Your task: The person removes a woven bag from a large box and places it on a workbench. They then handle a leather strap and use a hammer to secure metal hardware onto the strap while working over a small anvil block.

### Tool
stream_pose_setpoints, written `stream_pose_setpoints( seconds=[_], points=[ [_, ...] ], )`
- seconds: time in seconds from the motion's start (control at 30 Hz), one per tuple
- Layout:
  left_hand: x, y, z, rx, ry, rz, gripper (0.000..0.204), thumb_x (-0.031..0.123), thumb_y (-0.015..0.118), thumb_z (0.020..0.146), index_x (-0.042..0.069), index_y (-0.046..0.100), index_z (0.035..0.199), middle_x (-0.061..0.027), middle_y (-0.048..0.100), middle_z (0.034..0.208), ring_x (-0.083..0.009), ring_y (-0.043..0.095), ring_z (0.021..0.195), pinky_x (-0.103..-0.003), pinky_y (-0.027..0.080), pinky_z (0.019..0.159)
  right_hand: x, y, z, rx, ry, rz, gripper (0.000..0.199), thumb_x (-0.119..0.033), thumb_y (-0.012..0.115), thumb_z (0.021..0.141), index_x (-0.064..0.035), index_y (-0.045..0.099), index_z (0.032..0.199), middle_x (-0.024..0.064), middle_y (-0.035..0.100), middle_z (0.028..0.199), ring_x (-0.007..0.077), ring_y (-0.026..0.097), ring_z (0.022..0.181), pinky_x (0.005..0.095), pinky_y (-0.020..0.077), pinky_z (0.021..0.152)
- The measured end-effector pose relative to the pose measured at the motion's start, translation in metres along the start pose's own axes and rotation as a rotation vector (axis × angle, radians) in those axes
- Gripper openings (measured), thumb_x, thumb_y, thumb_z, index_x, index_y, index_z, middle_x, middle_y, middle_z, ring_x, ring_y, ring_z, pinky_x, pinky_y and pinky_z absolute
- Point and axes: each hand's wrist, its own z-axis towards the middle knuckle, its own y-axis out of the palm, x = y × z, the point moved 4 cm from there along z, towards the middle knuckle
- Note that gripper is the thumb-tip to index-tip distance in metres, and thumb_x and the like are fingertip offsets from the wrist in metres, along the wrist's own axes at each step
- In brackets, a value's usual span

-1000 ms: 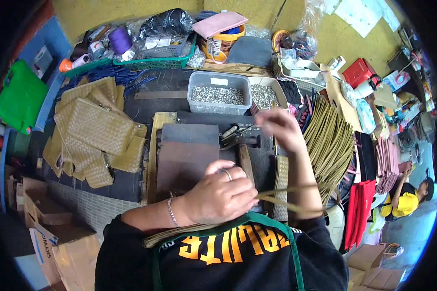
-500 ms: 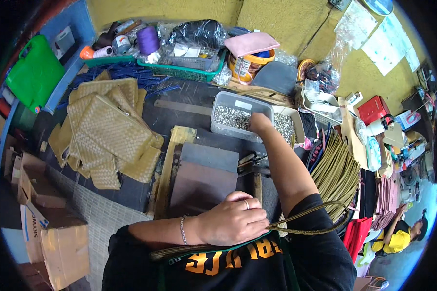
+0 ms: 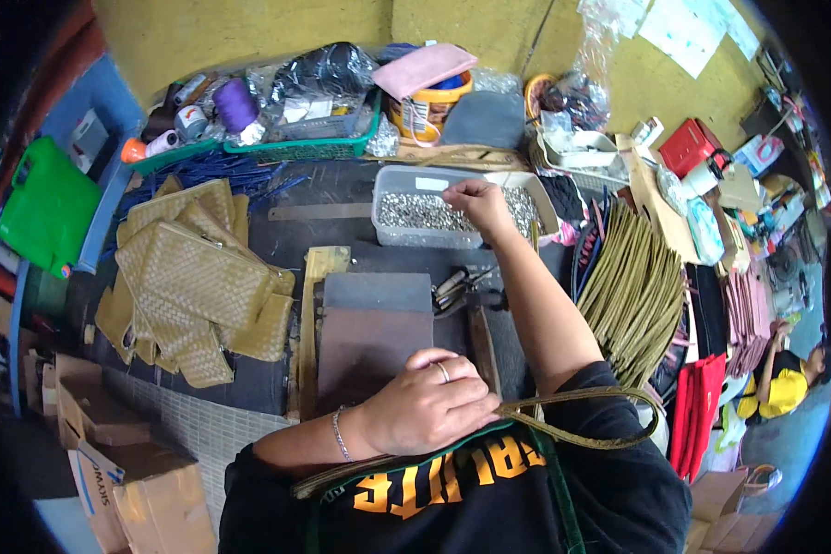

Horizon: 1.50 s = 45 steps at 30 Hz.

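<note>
Olive strap is looping out of the left hand, which is clamping it before the chest, in front of the right sleeve. It is looking light and springy, probably bending without breaking, so gripping where its strands are meeting should steady it. The right hand is hovering at the clear tub of silvery metal bits, fingertips bunching; whether they are holding one, I cannot tell. Farther out, woven pouches are lying left on the desk.
</note>
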Motion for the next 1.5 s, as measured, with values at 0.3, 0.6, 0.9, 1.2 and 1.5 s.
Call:
stream_pose_setpoints(
  seconds=[0.3,0.6,0.9,1.2,1.5],
  points=[
    [-0.002,-0.001,0.010,-0.007,0.069,0.091,0.023,0.010,0.068,0.055,0.005,0.060,0.075,-0.0017,0.056,0.071,-0.0166,0.054,0.072,-0.030,0.037,0.067,-0.059,-0.012,-0.201,-0.247,0.007,0.788,0.010,0.008,0.061,0.066,0.0021,0.061,0.074,0.0065,0.057,0.073,0.0113,0.054,0.069,0.0208,0.0434,0.062],
    [0.009,0.017,0.008,-0.129,0.128,0.190,0.019,0.013,0.062,0.062,0.008,0.058,0.081,0.0019,0.054,0.077,-0.0134,0.052,0.078,-0.030,0.036,0.073,-0.064,-0.021,-0.252,-0.141,-0.024,0.599,0.008,0.000,0.060,0.072,0.0025,0.061,0.079,0.0061,0.058,0.076,0.0101,0.054,0.069,0.0197,0.0429,0.063],
    [0.014,0.015,0.004,-0.180,0.194,0.263,0.019,0.012,0.057,0.065,0.008,0.060,0.082,0.0018,0.055,0.079,-0.0128,0.053,0.081,-0.031,0.036,0.074,-0.062,-0.021,-0.264,-0.167,-0.140,0.573,0.011,0.001,0.060,0.071,0.0017,0.061,0.081,0.0055,0.058,0.075,0.0098,0.054,0.070,0.0199,0.0435,0.063],
    [0.012,0.010,0.002,-0.147,0.191,0.273,0.020,0.014,0.057,0.064,0.008,0.060,0.083,0.0014,0.056,0.079,-0.0126,0.053,0.081,-0.031,0.035,0.075,-0.077,-0.024,-0.264,-0.057,-0.443,0.227,0.010,-0.001,0.061,0.070,0.0005,0.060,0.079,0.0074,0.057,0.074,0.0156,0.055,0.069,0.0241,0.0432,0.060],
    [0.013,0.008,0.004,-0.133,0.179,0.254,0.022,0.016,0.060,0.064,0.007,0.060,0.084,0.0016,0.056,0.079,-0.0122,0.053,0.081,-0.030,0.035,0.075,-0.090,-0.029,-0.267,0.037,-0.656,-0.028,0.013,-0.001,0.064,0.065,-0.0020,0.061,0.077,0.0075,0.057,0.072,0.0185,0.056,0.067,0.0275,0.0436,0.059]
  ],
)
